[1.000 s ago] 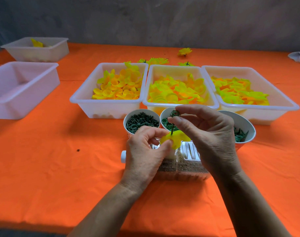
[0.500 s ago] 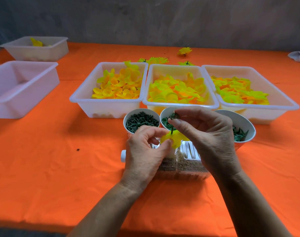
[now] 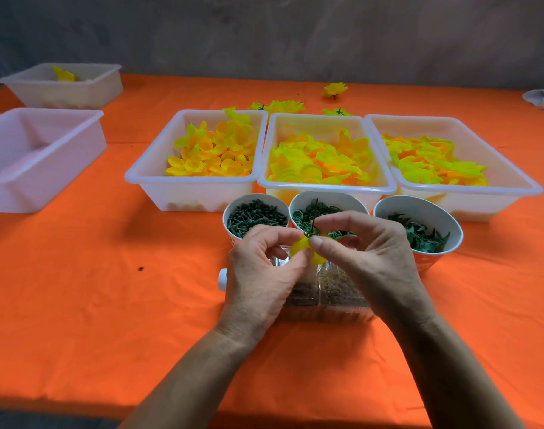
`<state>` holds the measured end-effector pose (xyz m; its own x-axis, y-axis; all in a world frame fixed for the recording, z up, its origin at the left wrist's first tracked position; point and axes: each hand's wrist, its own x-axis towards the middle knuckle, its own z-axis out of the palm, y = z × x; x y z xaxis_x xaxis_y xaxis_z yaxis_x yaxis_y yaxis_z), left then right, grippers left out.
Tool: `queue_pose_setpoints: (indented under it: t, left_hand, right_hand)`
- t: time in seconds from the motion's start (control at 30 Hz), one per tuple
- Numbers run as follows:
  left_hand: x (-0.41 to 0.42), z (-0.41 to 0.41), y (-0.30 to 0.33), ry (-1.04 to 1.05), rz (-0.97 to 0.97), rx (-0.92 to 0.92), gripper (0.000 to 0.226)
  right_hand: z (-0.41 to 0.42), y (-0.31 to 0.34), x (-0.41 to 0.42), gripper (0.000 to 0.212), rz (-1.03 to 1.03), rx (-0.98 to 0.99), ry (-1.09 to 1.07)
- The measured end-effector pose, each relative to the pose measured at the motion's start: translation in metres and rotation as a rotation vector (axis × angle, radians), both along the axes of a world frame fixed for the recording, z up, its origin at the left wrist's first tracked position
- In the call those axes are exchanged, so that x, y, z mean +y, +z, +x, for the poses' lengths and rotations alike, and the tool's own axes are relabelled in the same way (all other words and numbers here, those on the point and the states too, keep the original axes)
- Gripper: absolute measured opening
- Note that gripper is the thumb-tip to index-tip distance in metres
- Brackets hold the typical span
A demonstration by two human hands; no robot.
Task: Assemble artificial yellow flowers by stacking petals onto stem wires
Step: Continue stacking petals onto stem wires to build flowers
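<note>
Near the table's (image 3: 78, 289) front edge, the left hand (image 3: 258, 280) pinches a yellow petal (image 3: 298, 249) steady — its fingers clamped — while the right hand (image 3: 369, 261) pinches a green ring (image 3: 311, 233) onto the stem wire (image 3: 312, 222), likely locking the petal; cups of green parts sit just beyond.

One head-worn camera looks forward and down across the orange table (image 3: 78, 305), close over both hands, with the bins (image 3: 196, 181) farther off toward the wall.

Even, fairly bright light falls from above, leaving soft shadows on the worktop (image 3: 78, 305). Wide-angle bending shows at the frame edges; detail is slightly soft.
</note>
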<state>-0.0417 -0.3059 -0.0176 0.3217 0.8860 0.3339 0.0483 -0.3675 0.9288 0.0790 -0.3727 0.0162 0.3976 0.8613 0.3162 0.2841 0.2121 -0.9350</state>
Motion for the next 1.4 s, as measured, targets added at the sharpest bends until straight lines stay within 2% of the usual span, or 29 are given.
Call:
queue_pose_setpoints:
  t: [0.2,0.43,0.57,0.67,0.8,0.9,1.23,1.33,1.4]
  left_hand:
    - [0.000,0.000,0.000,0.004,0.010,0.008,0.017]
    - [0.000,0.000,0.003,-0.011,-0.014,0.013,0.019]
    - [-0.002,-0.003,0.010,0.004,-0.138,-0.121,0.004]
    - [0.000,-0.001,0.018,0.028,-0.276,-0.186,0.015]
    - [0.002,0.002,0.029,-0.011,-0.440,-0.218,0.011]
    - [0.003,0.002,0.030,-0.041,-0.539,-0.206,0.019]
    - [0.004,0.000,0.036,-0.105,-0.621,-0.157,0.022]
    - [0.005,0.001,0.037,-0.103,-0.682,-0.153,0.015]
    - [0.005,0.001,0.037,-0.122,-0.694,-0.152,0.019]
  right_hand:
    - [0.001,0.009,0.004,0.025,-0.078,-0.159,-0.069]
    - [0.006,0.014,0.006,0.022,-0.149,-0.221,-0.069]
    - [0.006,0.014,0.004,0.020,-0.135,-0.176,-0.045]
    - [0.005,0.014,0.003,0.023,-0.129,-0.179,-0.022]
    - [0.004,0.015,0.002,0.026,-0.128,-0.154,0.013]
    - [0.003,0.014,0.002,0.022,-0.130,-0.140,0.032]
    - [0.002,0.012,0.002,0.024,-0.106,-0.085,0.035]
    - [0.004,0.013,0.002,0.019,-0.117,-0.086,0.053]
    - [0.004,0.012,0.003,0.014,-0.113,-0.070,0.044]
